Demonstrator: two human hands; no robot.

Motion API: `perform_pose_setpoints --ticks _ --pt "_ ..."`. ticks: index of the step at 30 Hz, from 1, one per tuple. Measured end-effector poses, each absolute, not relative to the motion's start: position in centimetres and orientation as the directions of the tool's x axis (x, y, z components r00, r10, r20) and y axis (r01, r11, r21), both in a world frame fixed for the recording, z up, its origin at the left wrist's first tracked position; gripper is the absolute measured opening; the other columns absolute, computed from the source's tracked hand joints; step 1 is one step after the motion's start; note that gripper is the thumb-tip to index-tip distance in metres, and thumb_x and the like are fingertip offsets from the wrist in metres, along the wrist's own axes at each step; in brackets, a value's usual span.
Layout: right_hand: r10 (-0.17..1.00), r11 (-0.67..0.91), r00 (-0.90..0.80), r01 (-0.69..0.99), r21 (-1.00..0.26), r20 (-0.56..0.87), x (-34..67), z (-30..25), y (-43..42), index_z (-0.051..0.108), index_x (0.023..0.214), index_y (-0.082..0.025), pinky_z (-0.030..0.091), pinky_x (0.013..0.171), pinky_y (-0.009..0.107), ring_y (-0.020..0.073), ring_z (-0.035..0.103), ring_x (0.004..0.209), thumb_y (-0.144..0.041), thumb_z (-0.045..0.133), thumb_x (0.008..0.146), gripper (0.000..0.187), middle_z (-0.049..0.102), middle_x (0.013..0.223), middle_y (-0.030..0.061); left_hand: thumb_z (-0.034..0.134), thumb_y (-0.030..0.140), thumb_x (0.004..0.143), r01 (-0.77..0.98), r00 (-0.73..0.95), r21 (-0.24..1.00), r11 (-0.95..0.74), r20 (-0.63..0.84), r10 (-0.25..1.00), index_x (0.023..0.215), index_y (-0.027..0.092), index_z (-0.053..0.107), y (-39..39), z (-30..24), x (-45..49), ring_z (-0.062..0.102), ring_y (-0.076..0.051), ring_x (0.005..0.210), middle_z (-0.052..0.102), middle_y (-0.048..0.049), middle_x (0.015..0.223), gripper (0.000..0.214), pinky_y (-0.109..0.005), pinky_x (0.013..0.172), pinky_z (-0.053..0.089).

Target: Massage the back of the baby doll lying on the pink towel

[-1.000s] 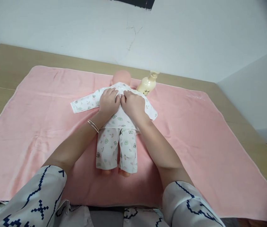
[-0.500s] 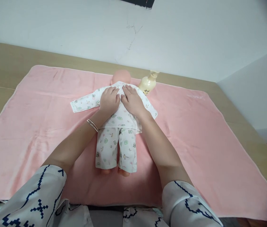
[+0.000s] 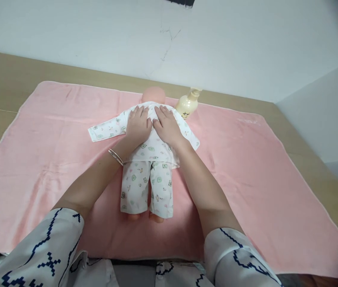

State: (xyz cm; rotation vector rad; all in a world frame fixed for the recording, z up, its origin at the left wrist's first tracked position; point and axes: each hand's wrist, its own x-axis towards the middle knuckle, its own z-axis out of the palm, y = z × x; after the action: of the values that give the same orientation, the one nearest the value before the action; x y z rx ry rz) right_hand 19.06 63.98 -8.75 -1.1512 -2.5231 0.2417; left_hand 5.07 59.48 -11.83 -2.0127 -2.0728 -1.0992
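A baby doll (image 3: 153,95) in a white printed top (image 3: 154,149) and matching trousers (image 3: 134,187) lies stretched out, its bald head away from me and its feet toward me. No facial features show on the head. My left hand (image 3: 139,124) rests flat on the upper left of the doll's top, fingers extended. On the upper right of the top lies my right hand (image 3: 166,125), likewise flat with fingers stretched out. The two thumbs are close together near the middle. Neither hand grips anything.
Beneath the doll a pink blanket (image 3: 246,179) covers much of the wooden table (image 3: 16,87). A cream pump bottle (image 3: 187,104) is just right of the doll's head. Behind the table rises a white wall (image 3: 97,36).
My left hand's fingers have shifted slightly up the doll's top and lie a little straighter. The right hand is nearly unchanged, and the doll stays in place.
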Motion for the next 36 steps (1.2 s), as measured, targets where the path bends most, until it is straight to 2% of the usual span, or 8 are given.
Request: perform_pose_setpoints --ticks 3,6,9,13,18,24,30,36 --pt "0.757 0.652 -0.587 0.706 -0.275 0.288 18.7 -8.2 62.9 0.043 0.146 -0.007 0.028 0.119 0.05 0.0312 0.036 0.144 -0.03 0.033 0.098 0.054 0.043 0.152 0.0174 0.035 0.019 0.093 0.926 -0.09 0.358 -0.123 0.523 0.847 0.123 0.008 0.058 59.0 -10.9 5.5 0.055 -0.032 0.123 0.063 -0.0193 0.126 0.04 -0.049 0.109 0.041" --pt "0.789 0.597 -0.523 0.777 -0.201 0.322 18.1 -7.2 60.8 0.059 0.126 -0.007 0.042 0.106 0.047 0.0328 0.057 0.122 -0.026 0.03 0.099 0.045 0.065 0.125 0.0209 0.033 0.021 0.095 0.937 -0.123 0.341 -0.078 0.53 0.839 0.105 0.011 0.065 58.4 -10.5 5.9 0.062 -0.031 0.105 0.069 -0.0174 0.105 0.035 -0.046 0.096 0.049" --pt "0.821 0.538 -0.467 0.827 -0.167 0.329 17.8 -6.7 59.7 0.066 0.106 -0.009 0.048 0.094 0.044 0.032 0.064 0.103 -0.027 0.029 0.1 0.041 0.071 0.102 0.0198 0.035 0.027 0.096 0.915 -0.198 0.401 -0.048 0.549 0.812 0.107 0.013 0.064 58.4 -11.1 5.8 0.06 -0.03 0.113 0.068 -0.0171 0.111 0.034 -0.045 0.101 0.047" --pt "0.808 0.573 -0.486 0.779 -0.253 0.333 18.1 -7.5 61.2 0.058 0.13 -0.008 0.042 0.107 0.048 0.0334 0.053 0.128 -0.028 0.037 0.097 0.044 0.063 0.13 0.0193 0.04 0.033 0.097 0.876 -0.242 0.479 -0.052 0.529 0.813 0.13 0.011 0.055 59.1 -12.4 5.1 0.044 -0.031 0.137 0.054 -0.0173 0.142 0.042 -0.047 0.119 0.03" --pt "0.76 0.649 -0.588 0.703 -0.291 0.276 18.7 -8.7 63.9 0.04 0.148 -0.005 0.025 0.121 0.052 0.0316 0.031 0.147 -0.025 0.039 0.094 0.058 0.039 0.155 0.0175 0.036 0.028 0.097 0.891 -0.147 0.44 -0.112 0.512 0.846 0.136 0.01 0.049 59.5 -12.3 4.8 0.042 -0.032 0.137 0.053 -0.0187 0.141 0.045 -0.052 0.118 0.027" --pt "0.72 0.685 -0.614 0.702 -0.193 0.322 18.3 -7.7 62.3 0.049 0.141 -0.004 0.033 0.117 0.047 0.0311 0.043 0.139 -0.021 0.036 0.096 0.05 0.049 0.147 0.0193 0.036 0.022 0.096 0.933 -0.089 0.334 -0.134 0.575 0.813 0.12 0.012 0.062 58.8 -11.4 5.1 0.056 -0.029 0.105 0.063 -0.0157 0.11 0.037 -0.044 0.095 0.046" --pt "0.802 0.579 -0.524 0.8 -0.157 0.286 17.7 -6.1 59.4 0.069 0.104 -0.008 0.05 0.095 0.044 0.0328 0.063 0.11 -0.023 0.034 0.098 0.039 0.069 0.113 0.0199 0.038 0.025 0.096 0.929 -0.181 0.363 -0.077 0.624 0.76 0.104 0.014 0.065 58.0 -11.8 5.5 0.056 -0.029 0.099 0.064 -0.0149 0.104 0.031 -0.043 0.09 0.047" --pt "0.856 0.515 -0.45 0.787 -0.34 0.256 18.0 -7.4 61.8 0.053 0.135 -0.004 0.034 0.117 0.048 0.0334 0.04 0.141 -0.034 0.042 0.096 0.051 0.049 0.147 0.0202 0.041 0.028 0.093 0.89 -0.258 0.455 -0.029 0.556 0.79 0.121 0.01 0.06 58.5 -11.9 5.4 0.054 -0.032 0.116 0.061 -0.0184 0.123 0.038 -0.048 0.103 0.043"
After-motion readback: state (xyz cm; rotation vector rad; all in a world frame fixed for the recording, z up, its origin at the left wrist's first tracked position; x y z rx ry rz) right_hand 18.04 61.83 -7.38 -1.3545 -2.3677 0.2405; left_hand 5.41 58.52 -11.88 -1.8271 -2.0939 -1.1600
